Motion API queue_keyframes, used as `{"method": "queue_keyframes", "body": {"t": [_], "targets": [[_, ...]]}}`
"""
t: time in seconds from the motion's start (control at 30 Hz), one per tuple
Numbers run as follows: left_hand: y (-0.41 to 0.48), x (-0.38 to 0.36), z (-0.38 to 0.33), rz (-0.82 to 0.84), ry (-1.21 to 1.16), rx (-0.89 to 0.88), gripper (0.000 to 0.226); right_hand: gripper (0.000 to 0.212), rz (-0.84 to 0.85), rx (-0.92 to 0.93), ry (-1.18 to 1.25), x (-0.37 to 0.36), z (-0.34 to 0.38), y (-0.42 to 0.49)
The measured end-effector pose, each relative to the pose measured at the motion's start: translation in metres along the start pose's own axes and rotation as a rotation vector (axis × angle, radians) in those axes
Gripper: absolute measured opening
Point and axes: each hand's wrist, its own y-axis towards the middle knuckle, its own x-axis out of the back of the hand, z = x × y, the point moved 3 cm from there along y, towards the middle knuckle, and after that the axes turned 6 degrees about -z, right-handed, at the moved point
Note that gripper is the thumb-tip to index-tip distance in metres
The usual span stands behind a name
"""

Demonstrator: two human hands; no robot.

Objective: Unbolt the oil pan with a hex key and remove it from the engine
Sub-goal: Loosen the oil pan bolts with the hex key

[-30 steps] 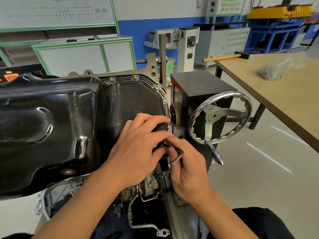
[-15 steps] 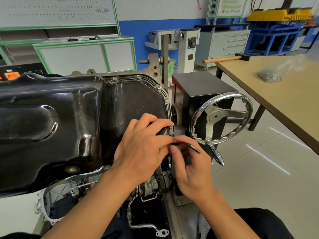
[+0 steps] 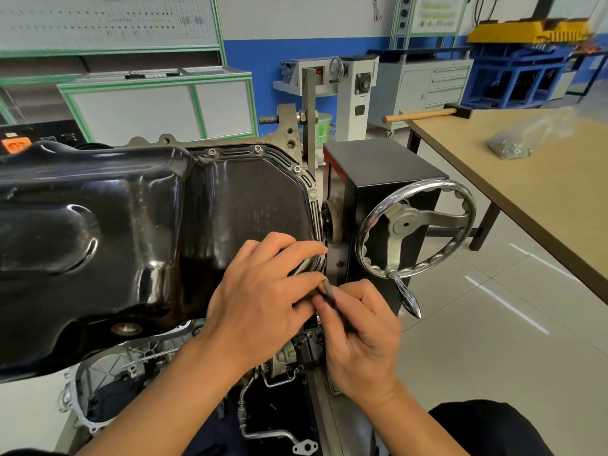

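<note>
At centre frame, on the flange of the oil pan (image 3: 131,241) filling the left half, the hex key (image 3: 329,292) is pinched by the right hand (image 3: 362,330) and steadied by the flat-fingered left hand (image 3: 263,301); the hidden bolt socket may be rounded if the key is tilted.

The oil pan (image 3: 131,241) is cut off by the left edge, and its near right corner is covered by the left hand (image 3: 263,301). Only a short dark length of the hex key (image 3: 329,290) is seen against the right hand (image 3: 358,327); its tip and the bolt are hidden. Whether the hex key is also pinched by the left hand cannot be told. The bag (image 3: 510,144) on the desk (image 3: 543,205) is blurred, and the desk is cut off at the right edge.
</note>
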Motion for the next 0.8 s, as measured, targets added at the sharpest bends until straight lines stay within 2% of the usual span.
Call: {"method": "queue_keyframes", "body": {"t": [0.1,0.27,0.53,0.8], "targets": [[-0.008,-0.001,0.000,-0.023,-0.004,-0.019,0.011,0.023,0.045,0.038,-0.011,0.000,-0.002,-0.005],[-0.023,-0.008,-0.005,-0.211,-0.001,0.066,0.010,0.025,0.109,0.048,-0.046,-0.002,-0.003,-0.013],[-0.036,-0.025,-0.012,-0.434,-0.004,0.166,0.012,0.019,-0.002,-0.027,-0.022,0.004,-0.001,-0.002],[-0.033,-0.033,-0.018,-0.509,0.022,0.311,0.015,0.021,0.020,0.013,0.019,0.003,-0.004,0.002]]}}
